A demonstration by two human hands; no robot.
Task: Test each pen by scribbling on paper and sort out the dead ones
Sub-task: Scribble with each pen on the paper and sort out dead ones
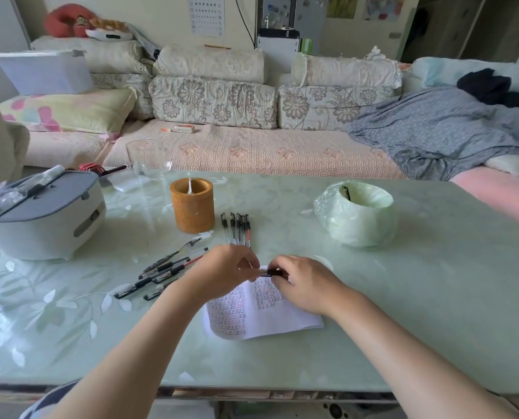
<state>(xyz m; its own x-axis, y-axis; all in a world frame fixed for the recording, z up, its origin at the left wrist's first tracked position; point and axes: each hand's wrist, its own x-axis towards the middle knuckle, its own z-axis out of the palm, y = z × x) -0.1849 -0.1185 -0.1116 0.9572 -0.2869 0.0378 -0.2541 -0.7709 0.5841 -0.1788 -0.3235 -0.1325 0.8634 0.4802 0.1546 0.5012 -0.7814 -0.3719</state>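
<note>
Both my hands meet over the paper (270, 316), a white sheet covered with red scribbles at the table's middle. My left hand (225, 272) and my right hand (305, 282) pinch one black-capped pen (270, 272) between them, held level above the sheet. A loose pile of several pens (164, 272) lies left of my hands. A neat row of several pens (237, 229) lies just beyond them. A small bin lined with a green bag (358, 216) stands at the right, with one pen sticking up inside.
A brown cylindrical pen holder (193, 208) stands behind the pen row. A grey-lidded white appliance (40, 216) fills the table's left side, a clear glass jug (147, 160) behind it. The glass table's front edge (252, 388) runs below my forearms. A sofa lies beyond.
</note>
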